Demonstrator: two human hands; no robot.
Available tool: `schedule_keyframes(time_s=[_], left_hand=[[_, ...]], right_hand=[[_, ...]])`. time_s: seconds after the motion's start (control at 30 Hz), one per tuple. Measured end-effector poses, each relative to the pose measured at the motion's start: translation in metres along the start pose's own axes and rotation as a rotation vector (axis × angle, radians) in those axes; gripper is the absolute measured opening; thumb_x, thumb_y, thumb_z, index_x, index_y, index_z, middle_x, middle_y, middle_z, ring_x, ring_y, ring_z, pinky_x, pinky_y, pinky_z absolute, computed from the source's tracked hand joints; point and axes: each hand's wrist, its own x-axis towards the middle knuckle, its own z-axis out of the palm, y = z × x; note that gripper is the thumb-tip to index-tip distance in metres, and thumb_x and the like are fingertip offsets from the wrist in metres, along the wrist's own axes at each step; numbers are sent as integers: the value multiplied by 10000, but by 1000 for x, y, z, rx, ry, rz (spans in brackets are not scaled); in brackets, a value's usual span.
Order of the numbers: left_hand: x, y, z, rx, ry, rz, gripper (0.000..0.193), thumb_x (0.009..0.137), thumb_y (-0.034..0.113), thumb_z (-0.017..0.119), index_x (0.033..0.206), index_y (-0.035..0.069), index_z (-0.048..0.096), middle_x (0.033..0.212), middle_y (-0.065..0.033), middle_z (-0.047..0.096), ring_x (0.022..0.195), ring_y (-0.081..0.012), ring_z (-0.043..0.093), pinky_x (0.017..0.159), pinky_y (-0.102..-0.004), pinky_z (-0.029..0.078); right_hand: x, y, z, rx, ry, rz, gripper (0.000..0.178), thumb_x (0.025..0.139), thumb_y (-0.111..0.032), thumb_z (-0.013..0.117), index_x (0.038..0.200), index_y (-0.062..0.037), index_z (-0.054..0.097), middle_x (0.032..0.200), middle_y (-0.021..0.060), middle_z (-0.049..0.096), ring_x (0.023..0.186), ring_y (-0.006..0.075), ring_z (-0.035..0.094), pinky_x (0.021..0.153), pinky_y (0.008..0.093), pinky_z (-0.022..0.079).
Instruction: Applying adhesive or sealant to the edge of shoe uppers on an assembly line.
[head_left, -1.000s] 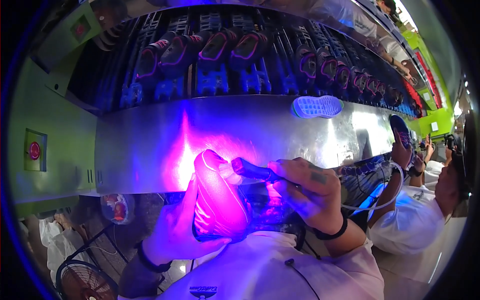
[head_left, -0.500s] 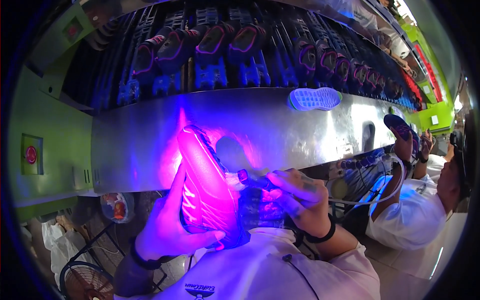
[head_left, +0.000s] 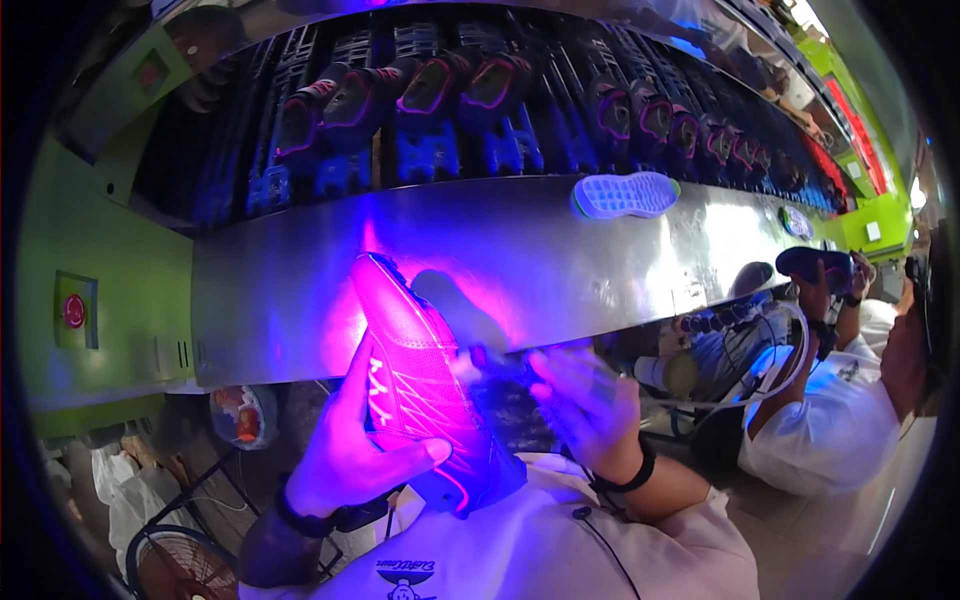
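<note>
A sneaker (head_left: 415, 350) glows pink and purple under coloured light, its toe pointing up and away from me and its heel close to my shirt. My left hand (head_left: 345, 450) is closed round its left side, by the pale laces, with the thumb lying across the upper. A brush (head_left: 490, 366) with a dark handle sits in my right hand (head_left: 592, 412), its pale bristle end against or close to the shoe's right edge. Motion smears the brush and the right fingers, so exact contact is unclear. The shoe's shadow falls on the metal bench (head_left: 560, 270).
A pale shoe sole (head_left: 627, 195) lies on the bench's far side. Beyond it, dark shoes (head_left: 430, 85) stand on a conveyor rack (head_left: 425, 150). At right, a co-worker (head_left: 830, 420) holds a dark shoe (head_left: 815, 265). A green cabinet (head_left: 110, 270) borders the left; a fan (head_left: 180, 560) stands below.
My right hand and the brush have shifted slightly down and left along the shoe's edge. The shoe's heel has swung a little to the right. The co-worker's dark shoe has turned more level.
</note>
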Motion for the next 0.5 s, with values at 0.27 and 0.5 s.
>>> schedule_keyframes(time_s=[0.27, 0.5], left_hand=[[-1, -3, -10, -8, 52, 8, 1124, 820, 131, 853, 1634, -16, 92, 1483, -169, 488, 1338, -249, 538, 1084, -410, 493], [3, -22, -29, 74, 149, 73, 1020, 848, 134, 817, 1619, -21, 169, 1462, -158, 497, 1318, -234, 546, 1056, -393, 506]], right_hand=[[23, -2, 5, 43, -28, -78, 368, 874, -68, 765, 1242, -71, 737, 1114, 129, 752, 855, 290, 695, 743, 379, 566], [8, -3, -1, 186, -166, 115, 343, 904, -131, 779, 1243, -84, 751, 1078, 134, 757, 794, 264, 654, 761, 356, 528]])
